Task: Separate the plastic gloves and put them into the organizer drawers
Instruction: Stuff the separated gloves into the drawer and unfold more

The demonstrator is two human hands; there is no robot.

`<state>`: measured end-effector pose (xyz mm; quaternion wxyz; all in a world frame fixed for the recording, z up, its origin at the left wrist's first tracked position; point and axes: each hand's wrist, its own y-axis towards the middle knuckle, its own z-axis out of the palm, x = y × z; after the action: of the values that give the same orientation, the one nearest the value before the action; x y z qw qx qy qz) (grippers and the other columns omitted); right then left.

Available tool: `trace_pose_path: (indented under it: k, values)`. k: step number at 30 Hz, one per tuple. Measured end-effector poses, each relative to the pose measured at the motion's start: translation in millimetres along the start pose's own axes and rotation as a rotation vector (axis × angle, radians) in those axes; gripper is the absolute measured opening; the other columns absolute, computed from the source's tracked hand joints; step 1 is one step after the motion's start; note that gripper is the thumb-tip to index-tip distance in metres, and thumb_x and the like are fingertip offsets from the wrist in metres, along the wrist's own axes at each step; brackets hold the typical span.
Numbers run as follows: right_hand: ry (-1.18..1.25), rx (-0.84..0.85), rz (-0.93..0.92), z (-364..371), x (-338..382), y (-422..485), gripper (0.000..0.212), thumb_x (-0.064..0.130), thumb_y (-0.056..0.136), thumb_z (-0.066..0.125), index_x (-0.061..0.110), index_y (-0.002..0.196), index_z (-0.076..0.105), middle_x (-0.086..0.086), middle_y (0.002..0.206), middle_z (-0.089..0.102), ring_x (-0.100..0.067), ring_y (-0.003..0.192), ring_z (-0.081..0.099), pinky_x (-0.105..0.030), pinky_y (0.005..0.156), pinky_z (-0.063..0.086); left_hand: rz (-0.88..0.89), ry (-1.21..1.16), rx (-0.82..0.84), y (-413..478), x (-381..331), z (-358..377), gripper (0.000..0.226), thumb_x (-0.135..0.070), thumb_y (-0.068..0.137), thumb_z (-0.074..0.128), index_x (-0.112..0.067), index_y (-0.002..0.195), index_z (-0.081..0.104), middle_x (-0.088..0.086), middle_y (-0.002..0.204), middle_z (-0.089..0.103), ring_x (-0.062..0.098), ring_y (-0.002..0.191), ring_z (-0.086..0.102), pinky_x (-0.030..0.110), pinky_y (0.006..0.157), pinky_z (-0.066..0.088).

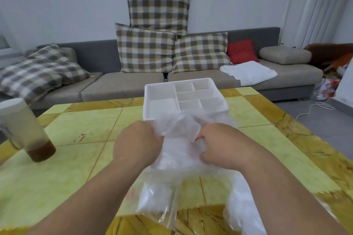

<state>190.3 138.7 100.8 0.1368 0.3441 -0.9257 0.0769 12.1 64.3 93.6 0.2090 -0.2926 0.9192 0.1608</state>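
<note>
Counted two hands above the counter (76,129): left hand (136,139) and right hand (221,145), fingers of both curled tight into one crumpled wad of plastic gloves (179,131), held up between them just in front of the organizer (152,91). Could not count the gloves in the wad: clear film, layers bunched together.

Counted one white organizer on the counter's far half, with six open compartments on top: one large at left, two small at the back, one long in the middle, two at the front.

Found two more lots of clear plastic at the counter's near edge: one clear bag (158,200) below the hands, with red print at its side, and one loose heap (240,206) by the right forearm.

Noted one tall cup (24,129) at left, brown liquid at its bottom. Beyond, counted one grey sofa (124,86), four plaid cushions (158,5), one red cushion (241,51), one beige cushion (284,55), one white towel (248,71) and one white cable (317,107) on the floor.

Lost the fingertips of both hands inside the plastic. Lost the organizer's front face behind the wad, so could not make out any drawers. Saw the cup cut off by the left edge and the heap by the bottom edge. Could not read the red print.
</note>
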Motion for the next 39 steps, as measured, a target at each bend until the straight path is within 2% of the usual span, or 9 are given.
trace_pose_path:
  k: [5, 7, 10, 13, 17, 24, 28, 33, 39]
  values:
    - [-0.05, 0.056, 0.01, 2.8, 0.7, 6.6, 0.054, 0.01, 0.084, 0.058, 0.04, 0.128, 0.059, 0.003, 0.133, 0.046, -0.023, 0.107, 0.06, -0.037, 0.086, 0.054, -0.115, -0.581, -0.205, -0.3, 7.1, -12.1, 0.018, -0.01, 0.075, 0.079, -0.015, 0.089, 0.069, -0.005, 0.07, 0.056, 0.016, 0.06, 0.049, 0.028, 0.055, 0.035]
    - [-0.046, 0.049, 0.002, 5.0, -0.6, 9.1, 0.051, 0.012, 0.084, 0.058, 0.04, 0.127, 0.059, 0.003, 0.129, 0.047, -0.023, 0.104, 0.06, -0.035, 0.085, 0.053, 0.227, -0.35, -0.358, -14.2, -1.8, -19.0, 0.025, -0.015, 0.077, 0.076, -0.027, 0.096, 0.066, -0.012, 0.081, 0.056, 0.006, 0.07, 0.052, 0.023, 0.061, 0.039]
    - [-0.032, 0.051, 0.003, 8.1, -2.8, 12.9, 0.049, 0.019, 0.086, 0.06, 0.045, 0.128, 0.058, 0.007, 0.122, 0.047, -0.018, 0.099, 0.057, -0.027, 0.076, 0.045, 0.639, 0.057, -0.061, -32.0, -25.2, -10.3, 0.018, -0.029, 0.092, 0.065, -0.034, 0.109, 0.07, -0.016, 0.108, 0.063, 0.005, 0.1, 0.056, 0.026, 0.085, 0.048]
    - [-0.038, 0.054, -0.015, 10.5, -4.2, 15.8, 0.052, 0.019, 0.086, 0.063, 0.044, 0.131, 0.057, 0.004, 0.134, 0.044, -0.019, 0.107, 0.057, -0.029, 0.081, 0.05, 0.613, 0.339, 0.108, -17.3, -23.6, 16.7, 0.027, -0.025, 0.098, 0.057, -0.027, 0.123, 0.066, -0.011, 0.135, 0.055, 0.014, 0.126, 0.048, 0.035, 0.1, 0.048]
    - [-0.007, 0.073, 0.006, 9.8, -5.9, 14.4, 0.06, 0.021, 0.089, 0.068, 0.039, 0.143, 0.048, 0.006, 0.148, 0.036, -0.02, 0.122, 0.055, -0.031, 0.096, 0.05, 0.506, 0.448, 0.249, 0.8, -17.6, 27.4, 0.035, -0.021, 0.087, 0.062, -0.021, 0.121, 0.063, -0.004, 0.135, 0.057, 0.021, 0.119, 0.057, 0.039, 0.093, 0.053]
    - [-0.101, -0.032, 0.012, -8.8, -2.8, 2.9, 0.033, 0.003, 0.09, 0.051, 0.008, 0.12, 0.066, -0.014, 0.127, 0.064, -0.031, 0.112, 0.062, -0.044, 0.087, 0.055, 0.499, 0.514, 0.374, 5.8, -23.1, 23.9, 0.029, -0.026, 0.091, 0.058, -0.02, 0.119, 0.064, -0.003, 0.136, 0.059, 0.023, 0.117, 0.06, 0.039, 0.095, 0.052]
    - [-0.097, 0.079, -0.001, -0.9, -2.4, 4.4, 0.049, 0.003, 0.092, 0.051, 0.025, 0.135, 0.059, -0.003, 0.141, 0.052, -0.024, 0.124, 0.053, -0.029, 0.088, 0.048, 0.531, 0.546, 0.406, 1.6, -29.8, 18.5, 0.033, -0.027, 0.093, 0.059, -0.019, 0.125, 0.06, -0.005, 0.145, 0.049, 0.023, 0.121, 0.057, 0.04, 0.098, 0.05]
    - [0.009, 0.067, 0.012, 13.1, -5.9, 20.9, 0.02, 0.021, 0.086, 0.057, 0.035, 0.1, 0.057, 0.0, 0.122, 0.054, -0.023, 0.109, 0.056, -0.036, 0.087, 0.054, 0.534, 0.552, 0.481, 0.4, -35.5, 13.2, 0.044, -0.038, 0.094, 0.061, -0.015, 0.131, 0.054, -0.002, 0.143, 0.044, 0.025, 0.118, 0.054, 0.037, 0.095, 0.048]
    - [0.044, 0.06, 0.034, 13.2, -9.5, 27.8, 0.049, 0.016, 0.083, 0.065, 0.026, 0.13, 0.055, 0.0, 0.133, 0.049, -0.017, 0.101, 0.057, -0.024, 0.069, 0.045, 0.46, 0.385, 0.534, 4.1, -34.0, 17.5, 0.073, -0.049, 0.085, 0.072, -0.022, 0.144, 0.038, -0.003, 0.144, 0.044, 0.022, 0.128, 0.045, 0.029, 0.096, 0.042]
